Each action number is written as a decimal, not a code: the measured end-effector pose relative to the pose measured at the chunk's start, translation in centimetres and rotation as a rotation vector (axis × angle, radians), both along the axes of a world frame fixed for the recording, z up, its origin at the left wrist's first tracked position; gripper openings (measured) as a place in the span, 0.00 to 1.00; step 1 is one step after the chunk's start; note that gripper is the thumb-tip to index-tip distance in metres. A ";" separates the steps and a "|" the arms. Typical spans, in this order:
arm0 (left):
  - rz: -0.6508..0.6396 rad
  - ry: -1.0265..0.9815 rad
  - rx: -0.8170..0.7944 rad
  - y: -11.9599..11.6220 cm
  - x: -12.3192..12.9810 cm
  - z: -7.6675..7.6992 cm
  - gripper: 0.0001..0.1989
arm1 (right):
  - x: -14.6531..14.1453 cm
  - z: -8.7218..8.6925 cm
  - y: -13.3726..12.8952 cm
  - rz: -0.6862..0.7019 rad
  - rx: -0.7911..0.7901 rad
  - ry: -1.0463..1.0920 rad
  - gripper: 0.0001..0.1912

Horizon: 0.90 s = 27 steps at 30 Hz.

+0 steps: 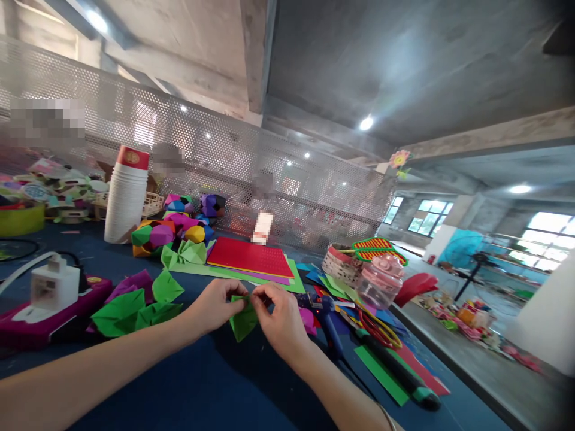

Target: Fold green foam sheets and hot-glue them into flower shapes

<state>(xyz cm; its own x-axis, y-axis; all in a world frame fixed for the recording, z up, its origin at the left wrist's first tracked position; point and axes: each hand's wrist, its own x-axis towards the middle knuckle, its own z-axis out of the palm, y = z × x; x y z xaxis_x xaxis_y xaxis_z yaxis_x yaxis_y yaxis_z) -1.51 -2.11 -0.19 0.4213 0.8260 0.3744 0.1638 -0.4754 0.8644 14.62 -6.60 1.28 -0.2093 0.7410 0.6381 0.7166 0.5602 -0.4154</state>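
Note:
Between my two hands is a small green folded paper piece [243, 323], held just above the dark blue table. My left hand [221, 305] pinches its upper left side with thumb and fingers. From the right, the fingertips of my right hand [279, 314] close on its upper edge, and the fingers hide part of the fold. Left of my hands lie several green folded paper pieces [121, 312], with a purple folded piece [135, 284] behind them. Close to my right hand rests a blue glue gun [330, 326].
Red sheets [251, 257] lie stacked ahead. A tall stack of paper cups [126, 197] and colourful paper balls [179, 224] stand back left. A power strip [49, 323] sits left. On the right are scissors [381, 326], a clear jar [381, 281] and a black-handled tool [395, 368].

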 end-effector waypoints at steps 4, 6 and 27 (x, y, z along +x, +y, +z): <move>0.024 0.050 0.064 -0.2 0.0 0.1 0.08 | 0.0 0.0 0.3 0.010 -0.136 0.147 0.06; 0.044 0.046 0.036 -0.1 0.1 0.0 0.08 | 0.0 -0.2 0.4 0.017 -0.142 0.171 0.06; -0.073 -0.237 -0.508 -1.3 0.1 1.5 0.14 | 0.4 0.3 0.4 -0.042 -0.017 0.088 0.09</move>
